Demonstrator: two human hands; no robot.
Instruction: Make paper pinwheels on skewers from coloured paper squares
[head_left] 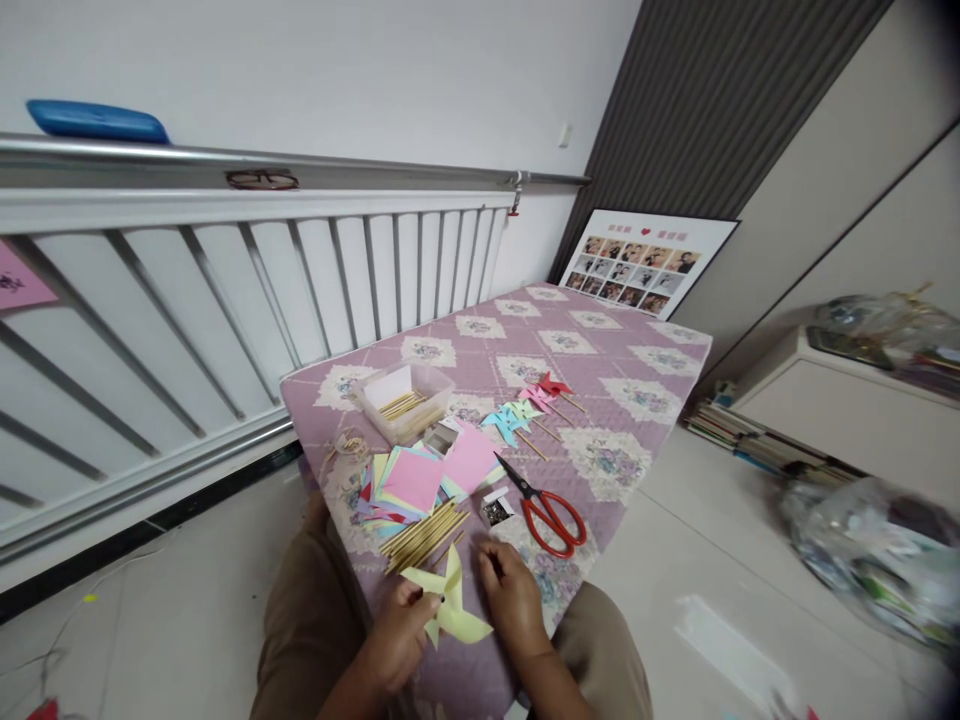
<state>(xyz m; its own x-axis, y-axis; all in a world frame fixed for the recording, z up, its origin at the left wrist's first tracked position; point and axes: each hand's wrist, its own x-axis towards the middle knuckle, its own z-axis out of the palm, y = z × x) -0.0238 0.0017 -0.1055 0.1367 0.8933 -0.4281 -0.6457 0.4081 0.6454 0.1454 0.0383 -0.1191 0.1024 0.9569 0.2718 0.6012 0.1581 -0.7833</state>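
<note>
Over floral cloth (611, 460), four-bladed paper pinwheel (454, 612), pinched by left hand (401, 630)

Red-handled scissors (527, 490) and a small open box (496, 510) crowd the right hand (514, 592) up front; decent lane beyond them on the bench's (637, 402) right side tho.
</note>
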